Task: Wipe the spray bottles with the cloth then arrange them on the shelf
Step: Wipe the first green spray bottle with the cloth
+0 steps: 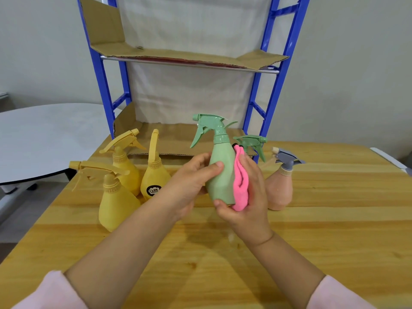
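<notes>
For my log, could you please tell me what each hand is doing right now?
Left hand: grips the pale green plastic spray bottle.
Right hand: holds the folded pink cloth against it.

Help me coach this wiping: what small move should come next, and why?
Probably sweep the cloth round the green bottle's front: the right hand presses it against the right side only, while the left hand grips the bottle.
</notes>
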Action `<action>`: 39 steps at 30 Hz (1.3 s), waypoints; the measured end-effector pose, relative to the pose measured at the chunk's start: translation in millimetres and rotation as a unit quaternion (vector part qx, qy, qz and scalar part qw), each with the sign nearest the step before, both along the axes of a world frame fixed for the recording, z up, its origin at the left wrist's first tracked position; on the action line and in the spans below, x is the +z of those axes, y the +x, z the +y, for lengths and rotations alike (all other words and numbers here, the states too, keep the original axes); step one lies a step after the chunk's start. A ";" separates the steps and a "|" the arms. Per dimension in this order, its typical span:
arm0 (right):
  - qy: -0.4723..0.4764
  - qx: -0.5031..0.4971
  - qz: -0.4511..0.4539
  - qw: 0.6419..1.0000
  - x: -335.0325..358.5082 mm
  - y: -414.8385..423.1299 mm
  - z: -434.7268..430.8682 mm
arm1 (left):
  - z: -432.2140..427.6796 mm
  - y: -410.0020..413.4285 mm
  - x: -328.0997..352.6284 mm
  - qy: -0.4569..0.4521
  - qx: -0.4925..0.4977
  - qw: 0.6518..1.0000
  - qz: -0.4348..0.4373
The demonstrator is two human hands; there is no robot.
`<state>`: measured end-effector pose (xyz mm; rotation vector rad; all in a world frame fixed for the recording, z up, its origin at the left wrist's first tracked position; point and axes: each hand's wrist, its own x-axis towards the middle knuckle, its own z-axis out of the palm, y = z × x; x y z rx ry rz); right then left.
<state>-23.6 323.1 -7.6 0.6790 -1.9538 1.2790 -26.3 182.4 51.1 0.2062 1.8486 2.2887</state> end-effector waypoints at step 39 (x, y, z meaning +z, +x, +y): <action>0.236 -0.099 0.027 0.966 -37.7 -3.7 35.8 | -8.2 -35.6 -43.9 -0.312 0.237 0.906 0.161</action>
